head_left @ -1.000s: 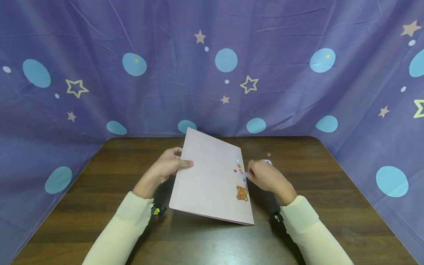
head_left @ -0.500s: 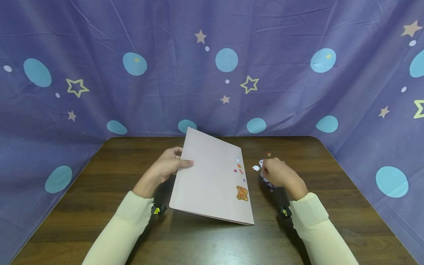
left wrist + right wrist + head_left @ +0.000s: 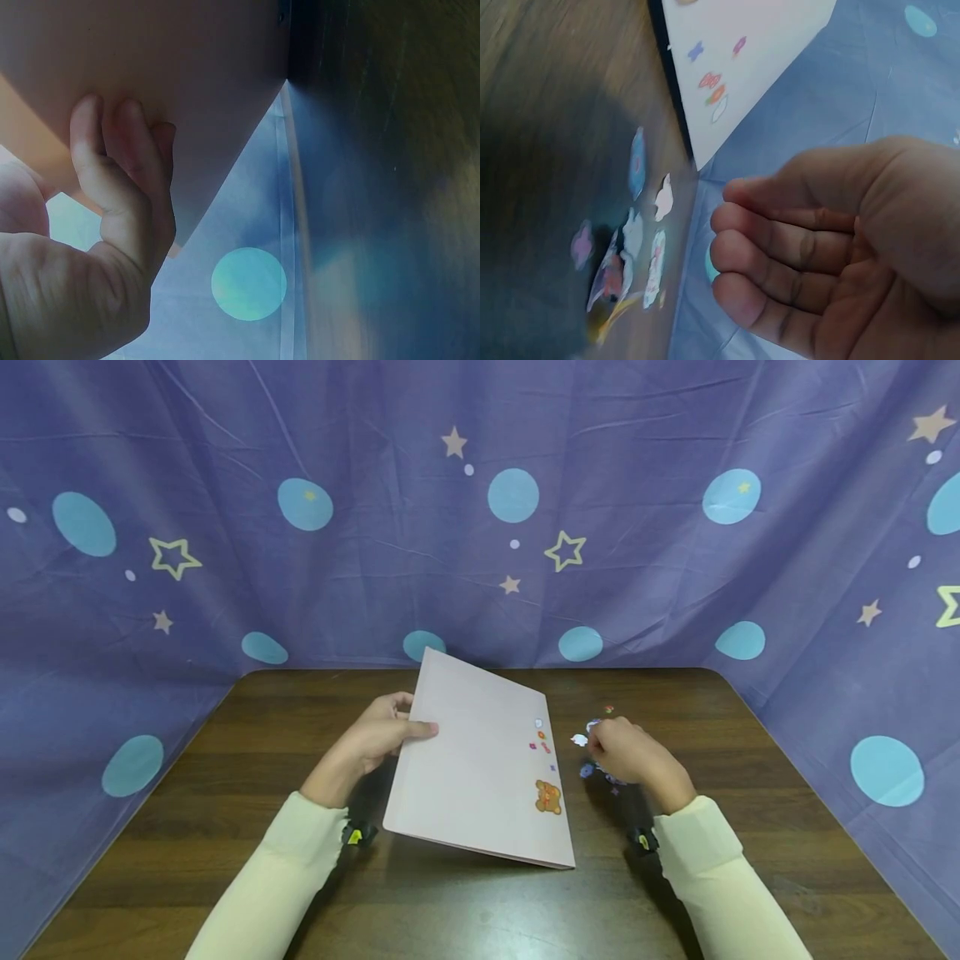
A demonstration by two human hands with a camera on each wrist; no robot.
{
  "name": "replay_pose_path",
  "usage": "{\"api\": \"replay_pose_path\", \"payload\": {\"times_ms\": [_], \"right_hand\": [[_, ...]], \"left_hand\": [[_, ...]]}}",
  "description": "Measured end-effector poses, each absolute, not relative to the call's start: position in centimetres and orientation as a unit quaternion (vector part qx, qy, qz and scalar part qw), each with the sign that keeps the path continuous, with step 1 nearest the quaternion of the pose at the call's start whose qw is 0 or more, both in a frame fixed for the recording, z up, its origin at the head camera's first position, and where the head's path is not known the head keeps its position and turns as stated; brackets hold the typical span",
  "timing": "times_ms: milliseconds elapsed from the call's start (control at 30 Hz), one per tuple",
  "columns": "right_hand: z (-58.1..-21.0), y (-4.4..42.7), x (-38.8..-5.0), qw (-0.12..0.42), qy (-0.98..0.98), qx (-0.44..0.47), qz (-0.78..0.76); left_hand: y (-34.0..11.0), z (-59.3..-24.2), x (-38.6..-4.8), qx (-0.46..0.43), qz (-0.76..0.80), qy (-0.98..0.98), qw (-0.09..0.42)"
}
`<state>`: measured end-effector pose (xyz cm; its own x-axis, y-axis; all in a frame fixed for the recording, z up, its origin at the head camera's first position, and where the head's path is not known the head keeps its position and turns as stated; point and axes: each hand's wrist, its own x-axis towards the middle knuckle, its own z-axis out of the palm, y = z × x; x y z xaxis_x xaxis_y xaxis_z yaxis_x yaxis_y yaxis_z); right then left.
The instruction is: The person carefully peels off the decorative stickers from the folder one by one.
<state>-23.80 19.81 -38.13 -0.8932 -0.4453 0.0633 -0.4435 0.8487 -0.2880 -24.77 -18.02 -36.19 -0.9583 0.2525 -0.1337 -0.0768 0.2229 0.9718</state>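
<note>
My left hand holds a pale, stiff folder-like board by its left edge, thumb on the front and fingers behind. The board stands tilted, its right edge low. Stuck near that edge are a brown bear sticker and several small stickers. My right hand hovers over loose stickers on the table, fingers curled and thumb tip against the index finger. Nothing shows between its fingertips. Beside it lie a white sticker and a round blue sticker; others are partly hidden under the hand.
The brown wooden table carries everything. A tiny red-green sticker lies beyond the right hand. At the table's far edge hangs a purple curtain with stars and blue dots.
My right hand has moved right, from the board's edge to the loose stickers, and the pale piece it held at the edge is gone from view. A blue sticker now shows beside it. Left hand and board unchanged.
</note>
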Motion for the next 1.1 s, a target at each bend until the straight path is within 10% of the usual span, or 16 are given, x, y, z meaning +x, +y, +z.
{"api": "replay_pose_path", "payload": {"times_ms": [1100], "right_hand": [[-38.1, 13.8, -20.3, 0.096, 0.954, -0.262, -0.11]], "left_hand": [[-18.0, -36.4, -24.8, 0.048, 0.624, 0.768, 0.135]]}}
